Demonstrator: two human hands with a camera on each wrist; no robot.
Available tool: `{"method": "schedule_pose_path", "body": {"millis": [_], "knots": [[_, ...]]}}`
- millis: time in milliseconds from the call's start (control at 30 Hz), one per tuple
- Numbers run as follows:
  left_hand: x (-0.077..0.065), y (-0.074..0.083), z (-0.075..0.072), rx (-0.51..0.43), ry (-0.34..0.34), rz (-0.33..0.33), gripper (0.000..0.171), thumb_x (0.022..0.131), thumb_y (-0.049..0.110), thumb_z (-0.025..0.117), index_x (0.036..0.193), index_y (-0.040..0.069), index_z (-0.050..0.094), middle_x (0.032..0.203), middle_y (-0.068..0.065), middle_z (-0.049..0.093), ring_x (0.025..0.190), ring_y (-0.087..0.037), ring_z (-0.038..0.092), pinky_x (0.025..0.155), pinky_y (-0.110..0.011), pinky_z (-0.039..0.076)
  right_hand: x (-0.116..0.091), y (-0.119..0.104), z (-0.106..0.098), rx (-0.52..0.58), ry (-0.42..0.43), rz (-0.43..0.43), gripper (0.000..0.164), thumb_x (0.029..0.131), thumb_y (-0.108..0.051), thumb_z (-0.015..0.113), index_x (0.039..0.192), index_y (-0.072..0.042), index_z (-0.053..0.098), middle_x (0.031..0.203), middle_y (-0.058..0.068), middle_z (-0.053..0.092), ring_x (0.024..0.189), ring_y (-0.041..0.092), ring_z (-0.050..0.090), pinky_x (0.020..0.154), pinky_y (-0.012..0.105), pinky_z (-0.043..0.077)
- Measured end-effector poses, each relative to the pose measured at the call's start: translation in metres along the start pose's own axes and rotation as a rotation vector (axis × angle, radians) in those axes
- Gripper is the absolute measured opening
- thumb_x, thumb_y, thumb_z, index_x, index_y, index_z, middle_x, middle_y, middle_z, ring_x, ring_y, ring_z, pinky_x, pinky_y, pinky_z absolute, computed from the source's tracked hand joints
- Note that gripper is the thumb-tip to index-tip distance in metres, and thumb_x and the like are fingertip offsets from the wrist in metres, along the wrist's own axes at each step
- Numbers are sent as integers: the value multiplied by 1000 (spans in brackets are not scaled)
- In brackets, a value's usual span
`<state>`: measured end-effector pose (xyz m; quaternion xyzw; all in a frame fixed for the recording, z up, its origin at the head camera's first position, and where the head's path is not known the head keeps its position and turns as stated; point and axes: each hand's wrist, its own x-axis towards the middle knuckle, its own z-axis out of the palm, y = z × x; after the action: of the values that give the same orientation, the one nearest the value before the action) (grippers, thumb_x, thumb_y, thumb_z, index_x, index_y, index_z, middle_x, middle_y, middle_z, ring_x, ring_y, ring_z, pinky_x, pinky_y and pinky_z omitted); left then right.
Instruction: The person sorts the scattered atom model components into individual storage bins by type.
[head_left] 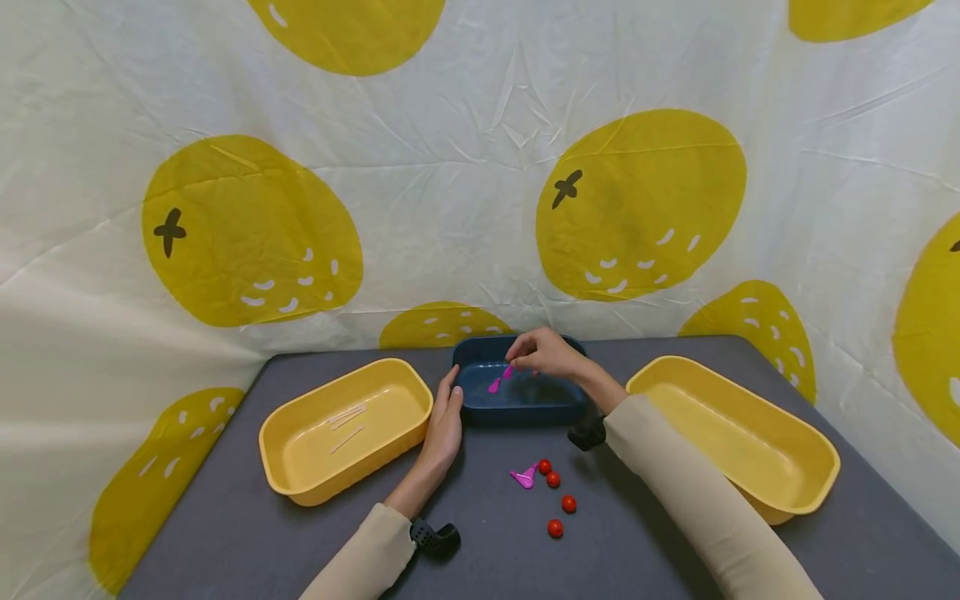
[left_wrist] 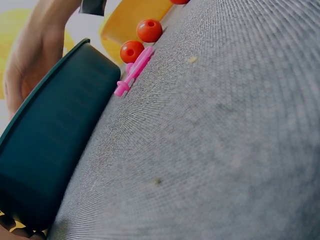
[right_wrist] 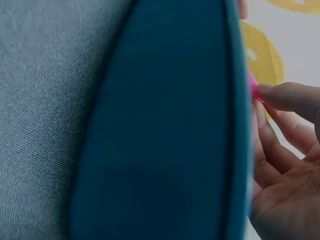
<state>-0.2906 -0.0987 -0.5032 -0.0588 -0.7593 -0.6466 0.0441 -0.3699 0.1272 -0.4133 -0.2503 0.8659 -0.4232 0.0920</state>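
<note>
My right hand (head_left: 546, 354) is over the dark blue bin (head_left: 525, 414) and pinches a small pink plastic piece (head_left: 508, 372) between thumb and fingertips. The right wrist view shows that pinch, with the pink piece (right_wrist: 253, 86) partly hidden behind the bin's rim. Another pink piece (head_left: 494, 386) lies inside the bin, and a bit of pink shows behind the hand. With its fingers extended, my left hand (head_left: 446, 421) rests against the bin's left end. On the table in front, a pink piece (head_left: 526, 477) lies beside several red beads (head_left: 553, 479).
To the left stands a yellow bin (head_left: 307, 497) with several thin white sticks (head_left: 347, 425) in it. Another yellow bin (head_left: 806, 454) stands at the right, partly behind my right sleeve. A patterned curtain (head_left: 450, 208) hangs behind the grey table (head_left: 480, 558).
</note>
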Motion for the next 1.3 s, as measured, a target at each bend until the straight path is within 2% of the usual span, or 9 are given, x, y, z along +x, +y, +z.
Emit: {"method": "schedule_pose_path", "body": {"millis": [100,267,433,533,767,967,1300], "knots": [[0,0,0,3,-3,6,52,114,36,31,164,23,28,172,-4,24,159,-32,23,128,-62,16,5,4,2,-4,21,36,22,100,-7,65,113,9,73,106,23,76,95,41,68,81,54,59],[0,0,0,-1,-2,3,52,114,35,31,165,22,27,172,-3,24,159,-32,22,128,-61,15,13,13,6,-25,53,93,21,99,-8,66,111,6,76,101,16,78,86,22,68,77,45,60],[0,0,0,-3,-2,6,51,115,32,31,164,23,28,172,-4,24,159,-32,23,128,-62,15,20,22,10,-42,56,151,19,97,-9,69,109,3,78,93,12,78,78,15,66,67,31,58],[0,0,0,-2,1,10,50,115,32,31,164,24,29,172,-5,25,159,-32,23,128,-62,16,21,26,13,-40,67,178,17,95,-10,71,105,2,79,90,10,78,75,14,66,64,28,56],[1,-1,0,-11,-5,15,50,115,30,31,164,22,28,172,-6,24,159,-33,22,128,-62,15,25,33,19,-59,78,223,13,94,-9,70,99,-3,81,90,8,79,74,11,69,66,28,57],[0,0,0,-14,-8,-1,50,115,32,31,164,25,27,172,-2,23,159,-30,23,128,-60,16,23,35,22,-72,75,236,13,94,-10,72,98,-2,81,90,9,79,76,13,68,68,30,59],[1,-2,-1,-15,-11,18,50,115,32,30,164,24,28,172,-5,23,159,-33,22,128,-62,15,22,34,26,-119,78,202,13,93,-10,73,96,-1,81,88,8,78,73,10,63,64,28,57]]}}
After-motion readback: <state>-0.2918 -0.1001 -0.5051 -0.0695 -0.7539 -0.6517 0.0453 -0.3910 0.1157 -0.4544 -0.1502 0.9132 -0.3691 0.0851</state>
